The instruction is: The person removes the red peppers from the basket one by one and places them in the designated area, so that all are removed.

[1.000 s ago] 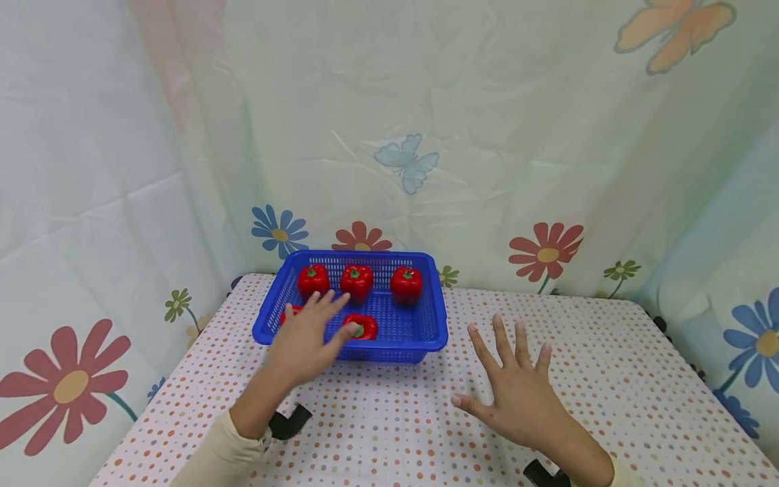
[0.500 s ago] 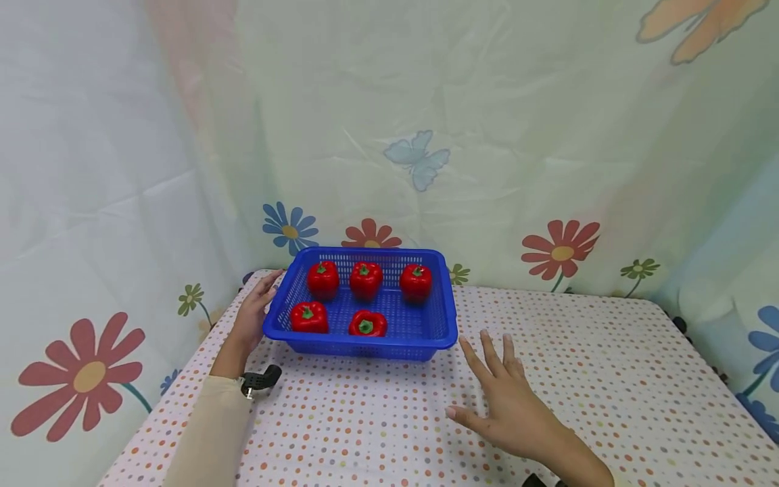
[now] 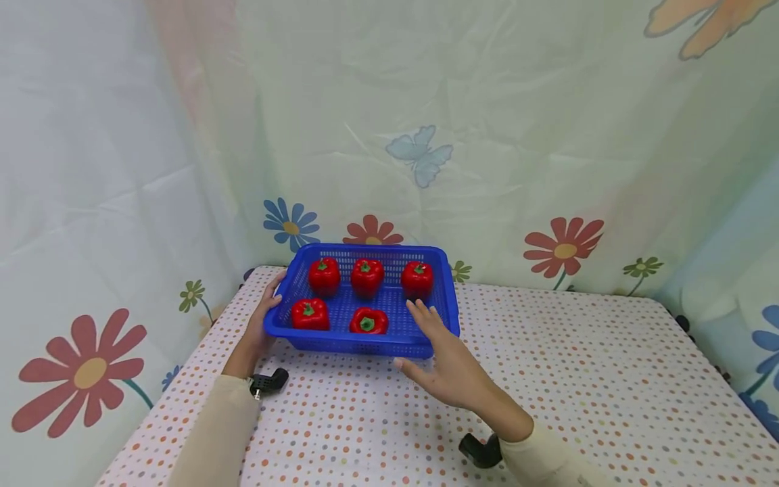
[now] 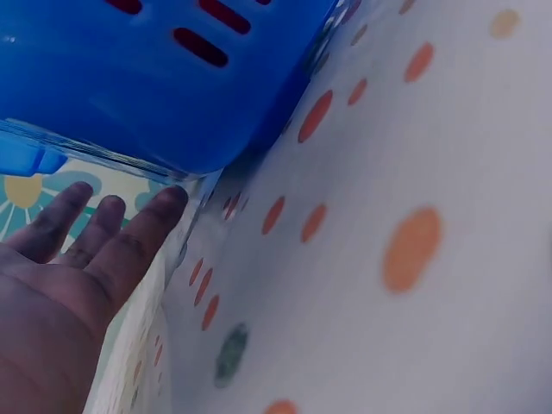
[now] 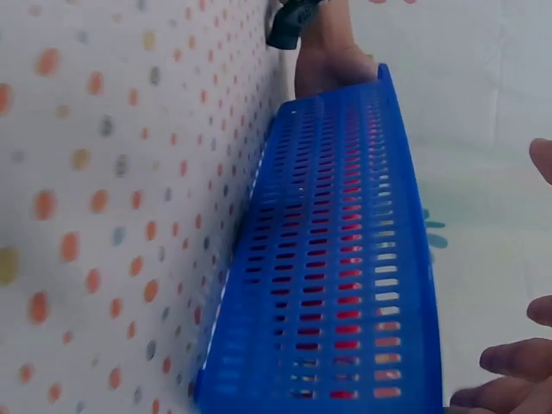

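A blue perforated plastic basket (image 3: 359,343) sits on the table holding several red bell peppers, three along the back, such as the right one (image 3: 417,278), and two at the front, such as the left one (image 3: 310,314). My left hand (image 3: 258,325) is at the basket's left side, its thumb by the rim. Its fingers stretch out straight beside the basket wall in the left wrist view. Over the front right corner is my right hand (image 3: 447,368), fingers extended and thumb spread, partly covering that corner. In the right wrist view its fingertips appear beside the basket's rim (image 5: 423,250).
A dotted cloth (image 3: 377,419) covers the table. Behind it and at both sides hangs a pale curtain (image 3: 341,182) printed with flowers and butterflies. Each wrist carries a black camera mount, such as the right one (image 3: 481,450).
My left hand has moved from over the basket's front left to its left side. My right hand has moved left, from the table beside the basket to over its front right corner.
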### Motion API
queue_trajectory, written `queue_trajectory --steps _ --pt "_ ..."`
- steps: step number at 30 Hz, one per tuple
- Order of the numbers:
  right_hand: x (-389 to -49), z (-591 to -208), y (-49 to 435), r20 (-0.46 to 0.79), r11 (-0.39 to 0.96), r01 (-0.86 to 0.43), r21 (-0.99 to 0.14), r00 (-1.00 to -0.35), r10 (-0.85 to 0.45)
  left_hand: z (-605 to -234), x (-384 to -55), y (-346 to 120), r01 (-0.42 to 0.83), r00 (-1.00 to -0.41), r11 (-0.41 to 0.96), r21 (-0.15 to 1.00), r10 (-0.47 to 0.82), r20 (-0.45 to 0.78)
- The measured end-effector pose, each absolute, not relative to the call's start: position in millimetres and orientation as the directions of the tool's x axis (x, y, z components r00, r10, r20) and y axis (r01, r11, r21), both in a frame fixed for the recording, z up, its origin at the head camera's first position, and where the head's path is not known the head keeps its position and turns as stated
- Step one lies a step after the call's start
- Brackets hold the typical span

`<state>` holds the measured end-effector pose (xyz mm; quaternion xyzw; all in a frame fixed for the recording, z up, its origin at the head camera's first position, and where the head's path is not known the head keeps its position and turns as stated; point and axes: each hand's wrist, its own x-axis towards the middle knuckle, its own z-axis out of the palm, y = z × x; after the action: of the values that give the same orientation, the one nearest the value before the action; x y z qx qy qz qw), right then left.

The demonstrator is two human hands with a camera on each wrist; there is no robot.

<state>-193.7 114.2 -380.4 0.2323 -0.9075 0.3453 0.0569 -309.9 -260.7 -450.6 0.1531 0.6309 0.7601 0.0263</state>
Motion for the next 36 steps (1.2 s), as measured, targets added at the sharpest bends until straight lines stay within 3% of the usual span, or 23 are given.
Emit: queue_trajectory --steps 6,20,36 --pt "-230 -380 86 0.235 0.642 -0.419 -0.642 -0.905 -0.355 -450 -308 -258 0.154 -0.959 -0.163 0.975 0.215 0.187" --pt "-286 -378 58 -0.005 0.680 -0.210 -0.702 -0.954 -0.300 -449 -311 -259 0.168 -0.962 -0.088 0.982 0.202 0.183" --pt "-301 -380 45 -0.115 0.796 -0.196 -0.572 -0.942 -0.314 -450 -309 -256 0.188 -0.959 -0.090 0.978 0.198 0.202"
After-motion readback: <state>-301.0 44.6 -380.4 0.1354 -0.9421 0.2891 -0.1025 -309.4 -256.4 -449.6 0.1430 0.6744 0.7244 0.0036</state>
